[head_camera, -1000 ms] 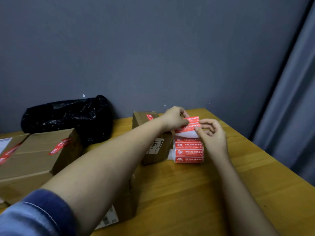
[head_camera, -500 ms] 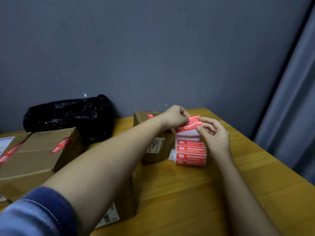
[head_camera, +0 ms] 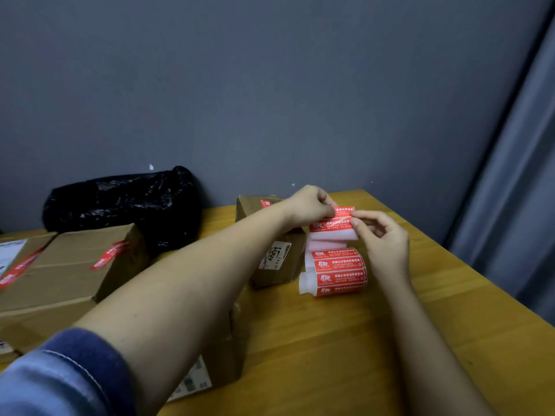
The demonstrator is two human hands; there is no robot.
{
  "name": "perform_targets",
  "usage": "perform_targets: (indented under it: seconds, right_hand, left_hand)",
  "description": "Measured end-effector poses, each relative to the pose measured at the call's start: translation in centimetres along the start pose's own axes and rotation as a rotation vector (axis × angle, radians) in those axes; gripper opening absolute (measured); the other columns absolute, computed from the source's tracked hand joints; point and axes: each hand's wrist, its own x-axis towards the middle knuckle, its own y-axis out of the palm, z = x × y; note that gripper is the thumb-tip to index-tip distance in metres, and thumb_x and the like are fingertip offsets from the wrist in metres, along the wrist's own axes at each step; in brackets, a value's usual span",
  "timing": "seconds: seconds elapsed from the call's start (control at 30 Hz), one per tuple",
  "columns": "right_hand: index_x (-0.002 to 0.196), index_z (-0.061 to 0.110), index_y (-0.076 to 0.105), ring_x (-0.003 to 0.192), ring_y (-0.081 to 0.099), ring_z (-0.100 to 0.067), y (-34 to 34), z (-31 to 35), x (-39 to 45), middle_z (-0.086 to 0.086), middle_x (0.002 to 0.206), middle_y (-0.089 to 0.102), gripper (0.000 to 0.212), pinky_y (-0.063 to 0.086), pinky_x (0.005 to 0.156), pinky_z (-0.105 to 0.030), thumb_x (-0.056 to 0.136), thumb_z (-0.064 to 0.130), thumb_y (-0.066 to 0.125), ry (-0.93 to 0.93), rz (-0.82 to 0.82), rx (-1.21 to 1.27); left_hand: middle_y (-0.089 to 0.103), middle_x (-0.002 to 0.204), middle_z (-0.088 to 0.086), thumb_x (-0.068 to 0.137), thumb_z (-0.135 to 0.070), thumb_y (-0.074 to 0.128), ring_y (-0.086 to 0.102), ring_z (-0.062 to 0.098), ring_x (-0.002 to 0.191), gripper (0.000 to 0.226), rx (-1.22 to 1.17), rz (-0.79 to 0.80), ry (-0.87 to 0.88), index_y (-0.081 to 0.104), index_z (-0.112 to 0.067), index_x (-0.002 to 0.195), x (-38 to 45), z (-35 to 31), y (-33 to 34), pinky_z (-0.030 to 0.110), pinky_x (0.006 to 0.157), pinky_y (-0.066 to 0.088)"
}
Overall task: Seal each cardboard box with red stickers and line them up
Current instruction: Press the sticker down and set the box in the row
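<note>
A roll of red stickers (head_camera: pixel 336 273) lies on the wooden table (head_camera: pixel 345 340), its loose strip pulled up. My left hand (head_camera: pixel 307 205) pinches a red sticker (head_camera: pixel 342 212) at the strip's top end. My right hand (head_camera: pixel 386 240) pinches the backing strip (head_camera: pixel 332 235) just below it. A small cardboard box (head_camera: pixel 279 256) stands behind the roll, partly hidden by my left arm. A large box (head_camera: pixel 69 265) with a red sticker across its seam sits at the left. Another box (head_camera: pixel 216 364) lies under my left forearm.
A black plastic bag (head_camera: pixel 126 202) rests against the grey wall at the back left. One more sealed box (head_camera: pixel 15 259) shows at the left edge. A grey curtain (head_camera: pixel 516 190) hangs at the right, past the table's edge.
Both hands have lifted the strip's end a little higher off the roll, and the sticker is peeling away from the white backing. The boxes have not moved.
</note>
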Motion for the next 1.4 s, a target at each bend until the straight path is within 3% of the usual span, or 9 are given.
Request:
perform_targets:
  seconds: [0.13,0.27,0.4,0.57,0.87,1.1,1.23,1.3,1.4]
  right_hand:
    - [0.091,0.019,0.067,0.071,0.061,0.007,0.0,0.2,-0.3,0.009,0.085,0.066,0.012,0.051,0.062,-0.011,0.088,0.008,0.065,-0.042,0.011,-0.091]
    - [0.086,0.02,0.067,0.088,0.054,0.012,0.2,0.0,-0.2,0.004,0.104,0.057,0.011,0.044,0.072,-0.005,0.085,0.009,0.068,-0.155,0.005,-0.233]
    - [0.085,0.019,0.069,0.109,0.046,-0.005,0.2,-0.3,-0.2,0.012,0.112,0.048,0.004,0.037,0.088,-0.016,0.084,0.015,0.071,-0.233,-0.015,-0.377]
    - [0.082,0.015,0.07,0.099,0.044,-0.01,0.3,0.0,-0.4,0.011,0.102,0.054,0.002,0.026,0.084,0.0,0.082,0.014,0.072,-0.356,-0.021,-0.47]
    - [0.082,0.018,0.068,0.086,0.056,-0.012,0.0,1.0,-0.4,0.01,0.084,0.064,0.01,0.043,0.073,-0.021,0.083,0.009,0.069,-0.397,0.009,-0.338]
    - [0.082,0.017,0.063,0.073,0.057,-0.002,-0.3,1.7,-0.2,0.007,0.082,0.064,0.017,0.043,0.066,-0.012,0.083,0.001,0.065,-0.211,-0.191,-0.038]
    - [0.084,0.015,0.062,0.07,0.054,0.004,-0.7,1.4,0.3,0.005,0.082,0.061,0.015,0.042,0.067,-0.009,0.086,0.0,0.063,-0.095,-0.346,0.177]
    - [0.082,0.021,0.062,0.073,0.056,0.003,-0.8,0.9,0.5,0.006,0.083,0.062,0.02,0.043,0.068,-0.011,0.087,0.001,0.063,-0.055,-0.357,0.183]
    - [0.084,0.021,0.062,0.076,0.057,0.0,-0.9,0.2,0.5,0.006,0.085,0.063,0.017,0.046,0.069,-0.012,0.088,0.004,0.063,0.006,-0.348,0.202]
  left_hand:
    - [0.068,0.106,0.014,0.091,-0.006,0.057,0.062,0.012,0.078,0.017,-0.007,-0.02,-0.009,0.066,-0.001,0.104,0.0,0.0,0.0,0.017,0.069,0.05]
    - [0.069,0.105,0.013,0.091,-0.006,0.058,0.062,0.015,0.087,0.016,0.005,-0.076,-0.003,0.068,-0.002,0.103,0.1,0.0,0.0,0.019,0.074,0.051]
    - [0.071,0.101,0.008,0.089,-0.01,0.06,0.066,0.018,0.09,0.011,0.043,-0.132,0.003,0.07,-0.011,0.093,0.6,0.0,0.5,0.031,0.09,0.052]
    - [0.068,0.084,-0.001,0.085,-0.013,0.062,0.068,0.018,0.088,0.02,0.054,-0.239,-0.043,0.062,-0.024,0.069,1.5,0.4,0.7,0.032,0.085,0.055]
    - [0.068,0.082,-0.002,0.083,-0.013,0.063,0.068,0.018,0.091,0.022,-0.032,-0.303,-0.108,0.062,-0.024,0.064,2.8,1.3,-0.1,0.037,0.09,0.053]
    - [0.065,0.08,-0.007,0.085,-0.013,0.061,0.066,0.019,0.095,0.024,-0.038,-0.355,-0.104,0.061,-0.022,0.063,3.4,2.1,-0.3,0.036,0.091,0.052]
    - [0.063,0.082,-0.01,0.085,-0.019,0.062,0.064,0.018,0.099,0.013,0.161,-0.269,-0.028,0.062,-0.026,0.074,3.1,1.8,0.0,0.035,0.092,0.05]
    - [0.066,0.091,-0.01,0.086,-0.023,0.061,0.063,0.017,0.102,0.005,0.306,-0.2,0.012,0.063,-0.028,0.085,2.9,1.7,0.4,0.038,0.094,0.048]
    - [0.068,0.107,-0.007,0.087,-0.026,0.06,0.062,0.016,0.105,0.012,0.454,-0.113,0.041,0.065,-0.027,0.098,2.7,1.6,1.1,0.038,0.094,0.048]
